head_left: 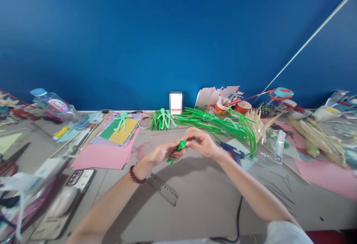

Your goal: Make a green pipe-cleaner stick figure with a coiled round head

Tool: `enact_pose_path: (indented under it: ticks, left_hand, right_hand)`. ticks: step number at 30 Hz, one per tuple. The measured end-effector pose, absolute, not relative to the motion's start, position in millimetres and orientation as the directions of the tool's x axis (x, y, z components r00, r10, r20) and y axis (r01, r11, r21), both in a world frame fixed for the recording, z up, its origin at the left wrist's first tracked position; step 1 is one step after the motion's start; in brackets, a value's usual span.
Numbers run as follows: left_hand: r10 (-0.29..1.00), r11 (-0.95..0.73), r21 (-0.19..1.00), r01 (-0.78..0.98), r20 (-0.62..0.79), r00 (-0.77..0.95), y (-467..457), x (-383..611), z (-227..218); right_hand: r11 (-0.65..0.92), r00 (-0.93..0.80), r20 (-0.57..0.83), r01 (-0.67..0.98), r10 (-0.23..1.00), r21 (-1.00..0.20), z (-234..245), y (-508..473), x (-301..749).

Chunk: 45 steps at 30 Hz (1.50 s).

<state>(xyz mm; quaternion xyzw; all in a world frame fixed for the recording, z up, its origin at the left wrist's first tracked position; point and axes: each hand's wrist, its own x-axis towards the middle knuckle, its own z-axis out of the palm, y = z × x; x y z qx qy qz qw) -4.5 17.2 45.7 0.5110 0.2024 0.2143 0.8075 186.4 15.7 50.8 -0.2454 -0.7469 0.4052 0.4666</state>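
A coiled green pipe cleaner (182,145) is between my hands above the middle of the table, its loose end hanging below my left palm. My left hand (164,152) is closed around the coil from the left. My right hand (203,143) pinches the coil's right side with thumb and fingertips. Behind my hands lie a bundle of long green pipe cleaners (200,121) and several finished-looking green figures (164,119) of bent pipe cleaner. A metal ruler (164,189) rests on the table beneath my left wrist.
A blue glue gun (232,152) lies right of my right hand, near a black cable (238,218). Pink paper (97,156), a phone (80,179) and a white mouse (64,201) are on the left. Scissors (13,158) sit far left; dried husks (320,140) far right.
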Motion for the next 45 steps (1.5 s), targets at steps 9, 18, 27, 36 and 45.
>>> enact_pose_path:
  ticks: [9,18,27,36,45]
  left_hand:
    - [0.608,0.579,0.766,-0.278,-0.179,0.773,9,8,50]
    - [0.678,0.487,0.837,-0.248,-0.184,0.711,3,14,55]
    - [0.625,0.587,0.756,-0.290,-0.195,0.756,5,12,56]
    - [0.648,0.559,0.770,-0.309,-0.173,0.742,2,14,56]
    - [0.638,0.577,0.757,-0.305,-0.185,0.747,6,13,48]
  right_hand:
    - [0.317,-0.395,0.357,-0.165,0.846,-0.934,36,23,185]
    - [0.124,-0.459,0.231,-0.252,0.858,-0.960,33,23,186]
    - [0.083,-0.449,0.202,-0.271,0.871,-0.959,30,23,186]
    - [0.161,-0.459,0.276,-0.275,0.845,-0.948,33,25,190]
    - [0.181,-0.489,0.313,-0.298,0.814,-0.937,41,22,188]
